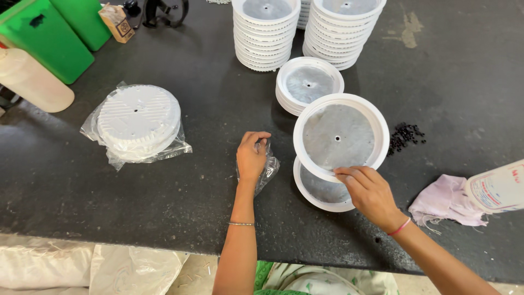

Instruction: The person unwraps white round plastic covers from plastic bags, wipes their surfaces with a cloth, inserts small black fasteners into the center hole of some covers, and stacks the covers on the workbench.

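Right hand (368, 192) pinches the near rim of a white disc (339, 136), held tilted above a second disc (322, 192) lying flat on the table (180, 191). Left hand (251, 158) is closed on a crumpled clear bag (268, 169) (just left of the discs). Black beads (405, 136) lie beyond the right hand; a pink cloth (445, 201) rests to its right.

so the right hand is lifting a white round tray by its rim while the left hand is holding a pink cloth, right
Not quite. In the head view the left hand holds a clear plastic bag, not the pink cloth, which lies untouched. The right hand does lift the white round tray by its rim.
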Action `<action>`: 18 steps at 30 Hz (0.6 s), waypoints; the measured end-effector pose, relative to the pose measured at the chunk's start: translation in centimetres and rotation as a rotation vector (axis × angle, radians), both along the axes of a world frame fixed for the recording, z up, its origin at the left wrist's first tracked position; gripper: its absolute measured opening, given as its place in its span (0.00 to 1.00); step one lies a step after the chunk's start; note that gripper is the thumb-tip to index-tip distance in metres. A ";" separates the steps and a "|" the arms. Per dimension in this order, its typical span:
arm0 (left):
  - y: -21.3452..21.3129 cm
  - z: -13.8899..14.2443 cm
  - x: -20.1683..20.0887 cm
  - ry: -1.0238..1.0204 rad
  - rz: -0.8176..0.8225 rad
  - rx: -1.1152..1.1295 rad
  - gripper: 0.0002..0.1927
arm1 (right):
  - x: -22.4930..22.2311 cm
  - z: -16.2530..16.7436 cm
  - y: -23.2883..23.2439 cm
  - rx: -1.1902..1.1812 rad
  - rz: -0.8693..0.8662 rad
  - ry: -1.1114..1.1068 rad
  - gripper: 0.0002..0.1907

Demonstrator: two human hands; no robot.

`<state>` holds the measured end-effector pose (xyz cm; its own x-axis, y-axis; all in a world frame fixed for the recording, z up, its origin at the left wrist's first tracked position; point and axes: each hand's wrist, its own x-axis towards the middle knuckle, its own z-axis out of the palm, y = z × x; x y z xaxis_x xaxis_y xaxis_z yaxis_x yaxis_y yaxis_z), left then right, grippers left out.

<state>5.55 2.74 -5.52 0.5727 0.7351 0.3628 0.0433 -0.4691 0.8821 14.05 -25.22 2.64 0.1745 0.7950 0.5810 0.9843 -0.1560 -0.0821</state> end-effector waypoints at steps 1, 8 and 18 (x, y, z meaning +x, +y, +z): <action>0.1 -0.1 0.0 0.002 0.001 0.000 0.07 | 0.2 -0.4 0.3 -0.013 0.011 -0.016 0.14; 0.8 -0.4 0.4 -0.022 0.019 0.020 0.07 | 1.8 -2.3 1.5 -0.037 0.043 -0.068 0.14; 1.0 -0.2 0.2 -0.011 0.016 0.006 0.07 | 6.1 -2.0 7.2 0.076 -0.042 -0.042 0.10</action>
<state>5.72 3.71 -5.73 0.5567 0.7420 0.3736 0.0408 -0.4736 0.8798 20.18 -17.97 0.60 0.1809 0.7409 0.6468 0.9799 -0.1921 -0.0540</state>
